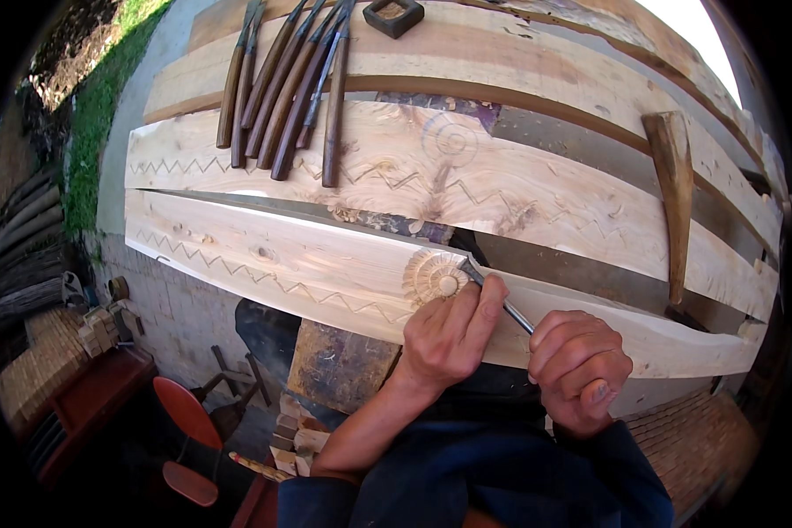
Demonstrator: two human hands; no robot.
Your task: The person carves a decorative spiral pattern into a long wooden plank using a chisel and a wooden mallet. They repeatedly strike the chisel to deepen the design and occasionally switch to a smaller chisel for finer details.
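Observation:
A round carved rosette [436, 276] stands out on the nearest pale wooden board [326, 264]. At the rosette's right edge rests the tip of a carving gouge [517, 318], its metal shaft slanting down to the right. My right hand [581, 365] is wrapped round the gouge's handle, which the fingers hide. Close to the tip, my left hand [453, 330] lies on the board with its fingers curled against the shaft. A zigzag line runs along the board left of the rosette.
Several wood-handled carving tools [282, 97] lie across the boards at the far left, near a small dark square box [393, 16]. A wooden mallet [669, 194] lies at the right. Behind is a second board [546, 176] with a drawn spiral. A red chair [187, 414] stands lower left.

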